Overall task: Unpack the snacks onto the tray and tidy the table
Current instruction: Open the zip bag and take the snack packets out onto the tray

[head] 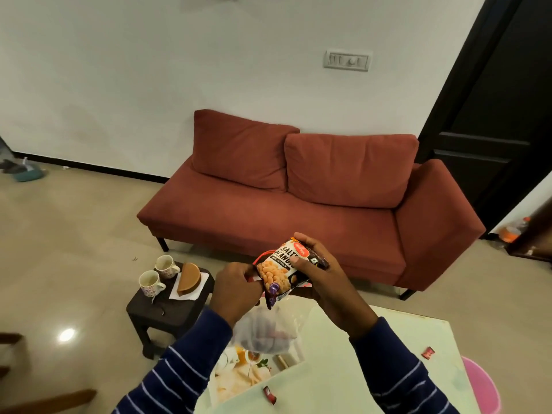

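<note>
I hold a salted peanuts packet up in front of me, above the table. My right hand grips its upper right end, thumb across the front. My left hand pinches the packet's lower left edge, where red wrappers and a purple one also show. Below the hands hangs a clear plastic bag with dark items inside. Under it lies a printed tray on the pale table. Two small red wrappers lie on the table, one near the front and the other at the right.
A low dark stool at the left holds two mugs, a napkin and a brown half-round piece. A red sofa stands behind it. A pink stool sits at the table's right edge.
</note>
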### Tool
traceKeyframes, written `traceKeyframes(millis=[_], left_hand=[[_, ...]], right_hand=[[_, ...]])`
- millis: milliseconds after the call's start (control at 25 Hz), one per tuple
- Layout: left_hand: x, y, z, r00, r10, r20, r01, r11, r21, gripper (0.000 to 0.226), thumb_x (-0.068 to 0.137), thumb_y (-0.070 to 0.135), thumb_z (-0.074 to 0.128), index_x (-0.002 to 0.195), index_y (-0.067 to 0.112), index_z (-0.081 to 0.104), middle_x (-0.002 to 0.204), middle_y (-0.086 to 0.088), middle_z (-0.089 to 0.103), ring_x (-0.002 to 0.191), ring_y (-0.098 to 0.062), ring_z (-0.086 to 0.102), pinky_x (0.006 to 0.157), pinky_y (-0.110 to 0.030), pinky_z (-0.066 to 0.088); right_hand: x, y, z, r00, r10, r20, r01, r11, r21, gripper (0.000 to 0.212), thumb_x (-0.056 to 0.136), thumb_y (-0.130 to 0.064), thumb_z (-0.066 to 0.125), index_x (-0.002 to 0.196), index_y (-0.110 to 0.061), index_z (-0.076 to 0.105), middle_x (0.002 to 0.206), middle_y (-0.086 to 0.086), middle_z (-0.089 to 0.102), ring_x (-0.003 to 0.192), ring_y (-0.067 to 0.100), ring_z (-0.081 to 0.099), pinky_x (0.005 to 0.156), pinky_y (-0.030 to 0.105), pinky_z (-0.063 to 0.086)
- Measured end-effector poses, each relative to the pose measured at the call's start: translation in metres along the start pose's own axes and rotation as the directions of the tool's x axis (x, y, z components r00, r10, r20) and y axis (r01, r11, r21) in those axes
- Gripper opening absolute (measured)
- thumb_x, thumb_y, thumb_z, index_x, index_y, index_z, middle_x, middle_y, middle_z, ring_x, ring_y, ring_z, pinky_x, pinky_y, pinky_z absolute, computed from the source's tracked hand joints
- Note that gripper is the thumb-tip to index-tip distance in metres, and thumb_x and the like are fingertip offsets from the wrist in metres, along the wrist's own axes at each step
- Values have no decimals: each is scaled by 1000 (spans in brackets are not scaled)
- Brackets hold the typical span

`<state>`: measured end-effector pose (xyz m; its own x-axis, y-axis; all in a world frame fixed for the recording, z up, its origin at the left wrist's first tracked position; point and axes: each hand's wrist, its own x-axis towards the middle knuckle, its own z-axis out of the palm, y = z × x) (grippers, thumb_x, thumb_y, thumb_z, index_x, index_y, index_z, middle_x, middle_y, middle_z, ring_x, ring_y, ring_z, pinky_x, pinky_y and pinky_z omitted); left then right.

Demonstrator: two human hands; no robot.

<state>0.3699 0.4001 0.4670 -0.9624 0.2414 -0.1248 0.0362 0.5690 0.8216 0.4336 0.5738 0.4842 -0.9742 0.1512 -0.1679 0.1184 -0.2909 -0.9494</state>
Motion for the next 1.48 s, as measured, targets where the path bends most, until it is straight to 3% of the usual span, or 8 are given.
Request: traceKeyframes(millis=[280, 480, 600, 840, 1000, 1160, 1280, 1480], left_hand=[[9, -50, -21, 995, 32, -90, -8, 969, 249, 38, 80, 6, 69, 117, 14, 73, 114, -8, 72, 88, -13, 63, 81, -23, 49], [11, -101, -33, 996, -37, -82, 63, 935, 350, 26, 82, -4, 68, 104, 7, 75, 95, -10, 75, 77, -20, 68, 52, -6, 44], [18, -127, -25, 994, -64, -85, 96, 889, 448, 12, 81, -4, 72, 92, -1, 76, 76, -18, 74, 54, -18, 58, 57, -21, 44], [41, -202, 17, 993, -108, -50, 118, 836, 536, 31, 67, -16, 74, 92, 2, 79, 70, -20, 72, 50, -30, 59, 65, -38, 53], [52, -260, 36, 943, -332, -5, 297, 836, 462, 42, 68, 8, 70, 107, 22, 75, 60, -2, 54, 47, -18, 45, 64, -45, 54], [56, -313, 54, 933, -332, 136, 228, 841, 490, 57, 65, 41, 46, 118, 57, 57, 94, -8, 72, 65, -27, 66, 83, -54, 55], [55, -342, 66, 933, -340, 118, 244, 838, 488, 64, 66, 41, 44, 126, 63, 50, 120, -4, 67, 90, -31, 67, 86, -57, 54], [72, -335, 92, 950, -242, 196, 135, 887, 443, 60, 71, 41, 44, 124, 68, 46, 81, 14, 66, 51, -13, 58, 57, -40, 58]], right_hand=[[35, 29, -27, 973, 97, -211, -63, 985, 162, 38, 85, -11, 67, 122, -17, 61, 109, 15, 72, 87, 26, 72, 70, 38, 58], [77, 94, -54, 922, 250, -295, -215, 966, 146, 25, 92, -11, 61, 116, -11, 64, 101, 9, 74, 85, 18, 70, 62, 26, 55], [107, 157, -72, 887, 328, -324, -302, 944, 130, 25, 96, -11, 59, 120, -8, 62, 106, 10, 74, 89, 18, 72, 70, 27, 57], [166, 322, -114, 766, 466, -444, -436, 883, 175, 24, 94, 6, 55, 112, -7, 64, 105, 11, 71, 91, 23, 69, 78, 34, 59], [197, 423, -137, 673, 514, -532, -512, 843, 166, 25, 90, 8, 59, 108, -8, 67, 111, 20, 69, 94, 29, 67, 82, 44, 55], [221, 496, -155, 639, 503, -582, -563, 821, 91, 32, 89, 6, 61, 121, -2, 64, 120, 23, 67, 112, 39, 64, 98, 54, 51], [240, 521, -164, 665, 495, -559, -564, 823, 58, 34, 90, 2, 62, 123, -4, 62, 120, 20, 68, 111, 35, 65, 99, 54, 50], [253, 524, -156, 656, 347, -670, -580, 800, -155, 50, 86, -12, 72, 133, -13, 55, 133, 9, 58, 121, 26, 57, 105, 45, 48]])
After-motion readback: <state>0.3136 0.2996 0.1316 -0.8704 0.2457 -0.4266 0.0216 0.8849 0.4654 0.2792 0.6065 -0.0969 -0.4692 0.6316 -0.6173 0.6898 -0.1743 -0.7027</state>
